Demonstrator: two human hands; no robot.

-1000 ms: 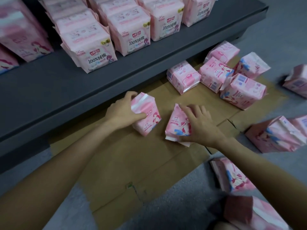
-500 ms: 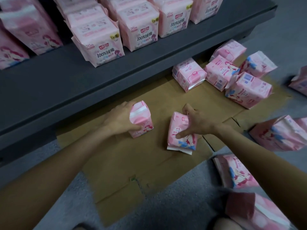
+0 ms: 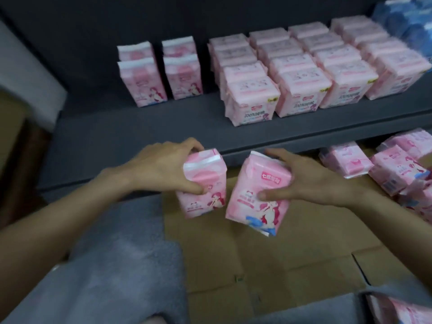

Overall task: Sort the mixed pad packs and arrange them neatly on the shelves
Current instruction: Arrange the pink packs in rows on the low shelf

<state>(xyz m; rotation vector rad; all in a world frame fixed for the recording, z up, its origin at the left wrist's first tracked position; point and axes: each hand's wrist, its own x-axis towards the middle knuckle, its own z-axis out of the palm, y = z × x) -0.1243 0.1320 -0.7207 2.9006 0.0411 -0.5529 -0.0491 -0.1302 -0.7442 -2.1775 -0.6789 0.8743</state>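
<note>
From the head view, the left hand [image 3: 163,167] gripped a pink pad pack [image 3: 204,183], its fingers [image 3: 187,146] curled over the pack's top edge and the thumb pressed against the pack's front face, so the pack sat clamped between them. The right hand [image 3: 311,181] held a second pink pack [image 3: 259,195] just beside the first, thumb laid across its front and the fingers wrapped round the far side; this pack leaned with its lower end toward the camera. Both packs hung in the air, close together but not clearly touching, directly in front of the front edge of the dark grey shelf [image 3: 140,127].

Beyond the left-hand fingers, on that shelf, stood four upright packs of the same kind [image 3: 161,71] in two short rows. Beyond the right-hand fingers, further along the shelf, stood denser rows of pale pink packs [image 3: 304,73], and past those, at the far right corner, some blue packs [image 3: 406,22], blurred.

Below both hands lay flattened brown cardboard [image 3: 257,265] on a grey floor [image 3: 121,265]. To the right of the right-hand fingers, under the shelf edge, loose pink packs [image 3: 364,164] lay scattered on the cardboard, and one more pack [image 3: 402,312] showed at the bottom right corner
</note>
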